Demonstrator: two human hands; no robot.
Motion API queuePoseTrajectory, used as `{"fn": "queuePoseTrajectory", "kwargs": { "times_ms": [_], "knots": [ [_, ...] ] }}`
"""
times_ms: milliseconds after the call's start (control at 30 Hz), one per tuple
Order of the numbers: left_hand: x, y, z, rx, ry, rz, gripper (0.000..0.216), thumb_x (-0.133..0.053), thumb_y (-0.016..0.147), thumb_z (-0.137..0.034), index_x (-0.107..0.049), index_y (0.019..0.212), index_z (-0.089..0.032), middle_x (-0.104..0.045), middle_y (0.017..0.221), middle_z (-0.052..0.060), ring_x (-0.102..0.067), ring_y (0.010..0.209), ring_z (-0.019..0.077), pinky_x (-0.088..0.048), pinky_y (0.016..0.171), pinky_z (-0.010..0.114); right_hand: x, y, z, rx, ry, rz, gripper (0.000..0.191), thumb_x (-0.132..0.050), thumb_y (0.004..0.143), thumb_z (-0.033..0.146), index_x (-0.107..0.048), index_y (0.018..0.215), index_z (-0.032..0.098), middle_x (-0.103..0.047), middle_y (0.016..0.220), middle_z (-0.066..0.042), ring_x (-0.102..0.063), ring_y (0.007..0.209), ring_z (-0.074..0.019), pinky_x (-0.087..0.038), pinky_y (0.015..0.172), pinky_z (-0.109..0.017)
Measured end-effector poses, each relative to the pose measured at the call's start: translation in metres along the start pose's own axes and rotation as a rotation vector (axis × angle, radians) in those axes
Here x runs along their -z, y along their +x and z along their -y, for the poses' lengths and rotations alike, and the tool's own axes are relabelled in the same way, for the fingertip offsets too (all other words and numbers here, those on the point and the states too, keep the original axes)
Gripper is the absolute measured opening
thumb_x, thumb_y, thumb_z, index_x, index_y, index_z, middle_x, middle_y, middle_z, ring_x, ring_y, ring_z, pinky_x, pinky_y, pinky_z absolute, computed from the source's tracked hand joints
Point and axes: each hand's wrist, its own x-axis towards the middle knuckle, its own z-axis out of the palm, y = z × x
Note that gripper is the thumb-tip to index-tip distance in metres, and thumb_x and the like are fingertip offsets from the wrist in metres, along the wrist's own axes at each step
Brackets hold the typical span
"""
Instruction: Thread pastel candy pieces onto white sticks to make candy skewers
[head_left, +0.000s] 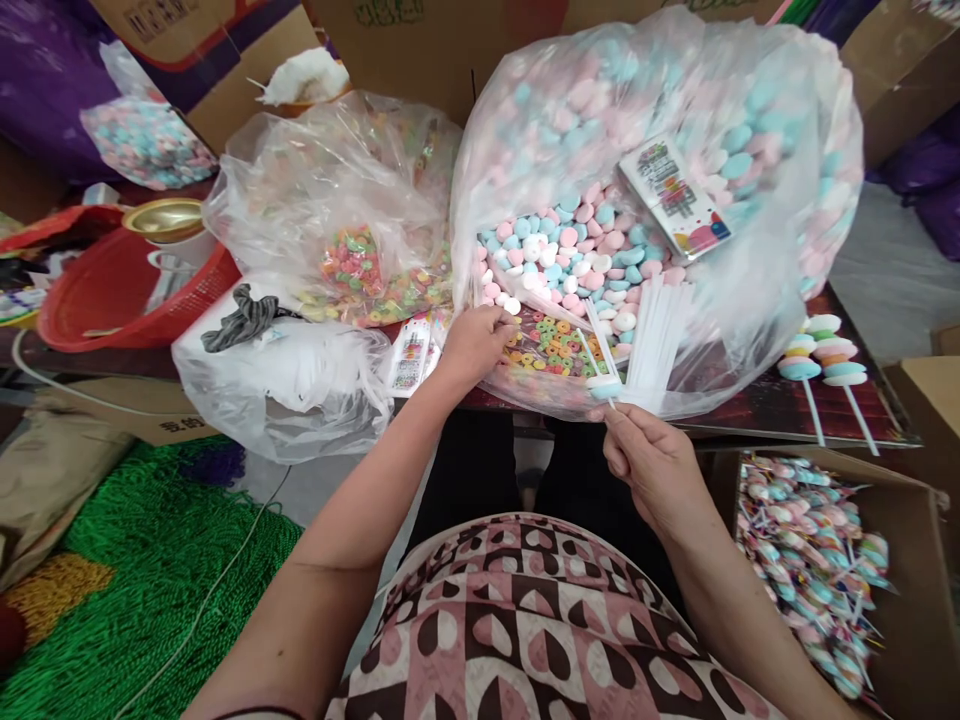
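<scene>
My left hand [474, 345] reaches into the mouth of a big clear plastic bag [757, 290] and pinches a small white candy piece from the pink, blue and white candies [577, 255]. My right hand [651, 462] is closed on a thin white stick [609, 398] with a blue candy piece on it, held just below the bag's edge. A bundle of white sticks [660, 335] and a heap of small coloured rings [551, 348] lie inside the bag's opening. A printed card [682, 200] rests on the candies.
A second clear bag of coloured rings [360, 265] stands left of the big bag. A red basket [120, 295] sits far left. Finished candy sticks [821, 350] lie at the right; a cardboard box [919, 600] of wrapped ones is below. Green mesh [150, 560] covers the floor left.
</scene>
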Motion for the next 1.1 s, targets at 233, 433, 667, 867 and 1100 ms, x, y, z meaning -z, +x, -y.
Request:
{"fn": "queuePoseTrajectory", "kwargs": {
  "times_ms": [233, 433, 667, 867, 1100],
  "knots": [
    [-0.005, 0.006, 0.006, -0.079, 0.367, 0.035, 0.017, -0.058, 0.084, -0.023, -0.074, 0.09, -0.018, -0.071, 0.095, 0.01, -0.061, 0.092, 0.0257, -0.043, 0.088, 0.04, -0.001, -0.001, 0.001, -0.016, 0.003, -0.001, 0.031, -0.06, 0.086, 0.046, -0.067, 0.088, 0.016, -0.036, 0.042, 0.009, -0.026, 0.04, -0.0071, -0.014, 0.042, -0.022],
    [-0.008, -0.008, 0.0, -0.122, 0.466, 0.047, 0.02, -0.056, 0.088, -0.028, -0.073, 0.083, -0.019, -0.07, 0.092, 0.011, -0.059, 0.093, 0.0271, -0.04, 0.092, 0.044, -0.005, -0.001, -0.003, 0.007, -0.035, 0.021, 0.033, -0.058, 0.086, 0.047, -0.068, 0.089, 0.016, -0.037, 0.042, 0.008, -0.029, 0.039, -0.008, -0.018, 0.042, -0.022],
    [-0.008, -0.018, -0.013, 0.017, -0.053, -0.011, 0.009, -0.06, 0.081, -0.025, -0.065, 0.08, -0.018, -0.069, 0.084, 0.006, -0.062, 0.083, 0.0207, -0.044, 0.081, 0.036, -0.006, -0.004, -0.004, 0.017, -0.158, 0.121, 0.036, -0.054, 0.089, 0.047, -0.07, 0.097, 0.015, -0.04, 0.043, 0.008, -0.032, 0.04, -0.0085, -0.023, 0.044, -0.023],
    [-0.015, -0.027, -0.031, 0.21, -1.001, 0.076, 0.023, -0.071, 0.075, -0.037, -0.061, 0.083, -0.018, -0.069, 0.078, 0.001, -0.06, 0.07, 0.0104, -0.043, 0.064, 0.023, -0.01, -0.004, 0.001, 0.04, -0.242, 0.173, 0.039, -0.05, 0.092, 0.046, -0.07, 0.101, 0.014, -0.041, 0.043, 0.008, -0.034, 0.041, -0.0091, -0.026, 0.046, -0.023],
    [-0.025, -0.035, -0.027, 0.329, -1.336, 0.116, 0.032, -0.082, 0.066, -0.036, -0.061, 0.081, -0.018, -0.069, 0.079, 0.001, -0.061, 0.069, 0.0089, -0.045, 0.062, 0.021, -0.01, -0.004, -0.001, 0.031, -0.216, 0.153, 0.04, -0.05, 0.092, 0.046, -0.07, 0.103, 0.014, -0.041, 0.043, 0.008, -0.033, 0.041, -0.0088, -0.025, 0.045, -0.023]
  ]
}}
